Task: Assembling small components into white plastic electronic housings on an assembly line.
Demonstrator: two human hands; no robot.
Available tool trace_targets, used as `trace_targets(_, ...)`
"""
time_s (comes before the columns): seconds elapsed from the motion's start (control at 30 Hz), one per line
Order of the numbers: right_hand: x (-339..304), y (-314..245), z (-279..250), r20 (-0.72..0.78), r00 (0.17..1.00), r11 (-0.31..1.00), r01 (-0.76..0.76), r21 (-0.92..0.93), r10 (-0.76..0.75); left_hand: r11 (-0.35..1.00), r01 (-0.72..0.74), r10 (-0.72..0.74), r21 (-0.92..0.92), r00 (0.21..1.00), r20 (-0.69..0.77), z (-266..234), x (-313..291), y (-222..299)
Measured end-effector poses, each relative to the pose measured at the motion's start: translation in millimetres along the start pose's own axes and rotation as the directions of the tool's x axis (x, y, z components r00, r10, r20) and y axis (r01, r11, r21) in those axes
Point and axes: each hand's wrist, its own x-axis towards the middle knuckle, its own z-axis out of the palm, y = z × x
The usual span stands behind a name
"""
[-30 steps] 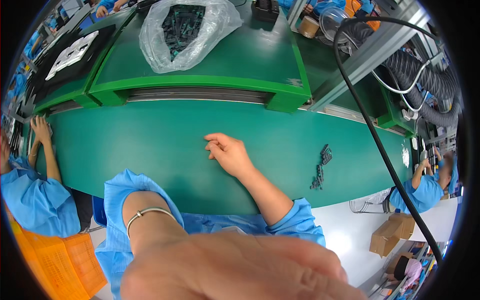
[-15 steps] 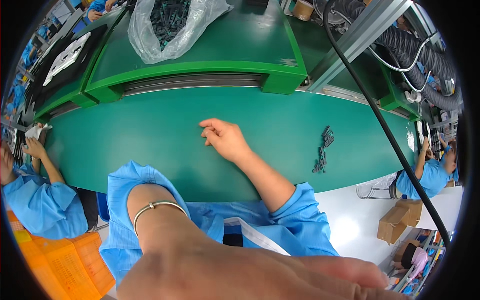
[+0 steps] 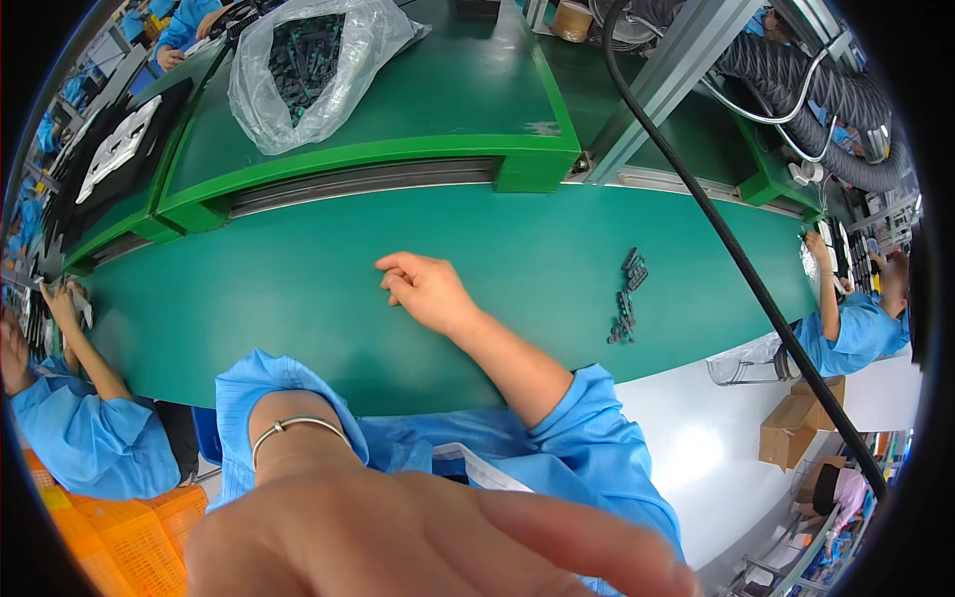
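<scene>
Very close to the camera, my left hand point(image 3: 388, 532) fills the lower edge with its back showing. A thin metal bangle point(image 3: 298, 422) circles its wrist. One finger stretches toward the right, the other fingertips are cut off, and I see nothing held. Resting over the green tabletop point(image 3: 249, 298) is my right hand point(image 3: 430, 295), its index finger extended to the left and the other fingers loosely bent, with nothing visible in it. To its right lie several small dark parts in two loose groups, an upper group point(image 3: 635, 270) and a lower group point(image 3: 623, 319).
A clear plastic bag point(image 3: 254, 104) full of dark parts stands on the raised green shelf point(image 3: 438, 109). A black cable point(image 3: 718, 221) crosses the right side. People in blue sit at left point(image 3: 95, 433) and right point(image 3: 854, 323). Orange crates point(image 3: 129, 537) stand lower left, a cardboard box point(image 3: 791, 428) lower right.
The whole view has shifted, so the bag, shelf and dark parts appear further left. My left hand sits lower and further left, its finger angled more downward. My right hand keeps its pose.
</scene>
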Motion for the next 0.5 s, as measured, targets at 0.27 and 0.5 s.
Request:
trace_targets(0.27,-1.5,6.9,-12.2,-0.041,0.999,1.0,-0.006,0.004,0.006,0.977,0.064,-0.001,-0.203,0.955,0.296,-19.3,1.3,-0.1)
trace_targets(0.5,2.5,23.4,-4.0,-0.071,0.981,0.981,0.172,-0.087,-0.179,0.982,-0.095,0.139,-0.163,0.949,0.283,-51.0,-20.4,-39.3)
